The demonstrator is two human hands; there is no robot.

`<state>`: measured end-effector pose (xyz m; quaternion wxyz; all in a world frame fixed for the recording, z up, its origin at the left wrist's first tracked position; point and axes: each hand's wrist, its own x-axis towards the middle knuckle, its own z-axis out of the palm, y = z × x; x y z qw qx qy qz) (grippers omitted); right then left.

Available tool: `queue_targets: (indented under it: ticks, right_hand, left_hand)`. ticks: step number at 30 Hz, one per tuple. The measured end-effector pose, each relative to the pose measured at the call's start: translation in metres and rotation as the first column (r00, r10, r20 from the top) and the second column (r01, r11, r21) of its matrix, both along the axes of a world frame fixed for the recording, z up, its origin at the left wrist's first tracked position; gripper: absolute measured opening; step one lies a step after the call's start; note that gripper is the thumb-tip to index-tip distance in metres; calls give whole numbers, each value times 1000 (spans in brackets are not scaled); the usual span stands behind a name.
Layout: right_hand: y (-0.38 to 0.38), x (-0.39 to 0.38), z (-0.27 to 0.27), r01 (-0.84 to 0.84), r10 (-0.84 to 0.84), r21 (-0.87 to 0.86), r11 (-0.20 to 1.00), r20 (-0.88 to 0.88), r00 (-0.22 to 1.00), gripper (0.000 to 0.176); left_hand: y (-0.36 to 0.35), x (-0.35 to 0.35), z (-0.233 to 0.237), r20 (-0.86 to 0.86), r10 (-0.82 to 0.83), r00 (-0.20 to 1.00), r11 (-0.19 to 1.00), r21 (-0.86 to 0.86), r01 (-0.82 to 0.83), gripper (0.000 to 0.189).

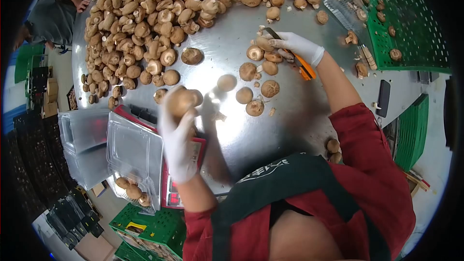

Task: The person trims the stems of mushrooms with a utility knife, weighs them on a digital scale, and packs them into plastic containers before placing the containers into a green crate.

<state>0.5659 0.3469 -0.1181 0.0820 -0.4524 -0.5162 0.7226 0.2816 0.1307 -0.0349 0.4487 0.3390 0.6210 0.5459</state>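
My left hand [178, 140], in a white glove and blurred by motion, is closed around shiitake mushrooms [181, 100] above the steel table's near left part. Just left of it, an open clear plastic box [135, 147] with several mushrooms in its lower half rests at a red scale [174, 191]. My right hand [297, 48], also gloved, is closed on an orange-handled tool [305, 69] with a dark narrow end; its working part is partly covered by the fingers. Its fingertips are right at a small group of mushrooms [269, 88] on the table.
A big heap of shiitake mushrooms [140, 29] covers the far left of the steel table [217, 140]. Stacked clear boxes [82, 140] stand at left. A green crate [411, 24], a brush [367, 57] and a dark phone-like object [383, 97] lie right. Another person [53, 17] stands far left.
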Motion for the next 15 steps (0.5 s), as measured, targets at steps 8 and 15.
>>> queue_targets:
  ticks: [8,15]
  right_hand:
    - [-1,5,2,-43,43,26,999,8,999,53]
    - [-1,2,2,-50,51,49,998,-17,999,49]
  left_hand:
    - [-174,-107,39,-875,313,369,749,-11,-662,56]
    - [-138,-88,35,-972,-36,-232,856,90,-510,57]
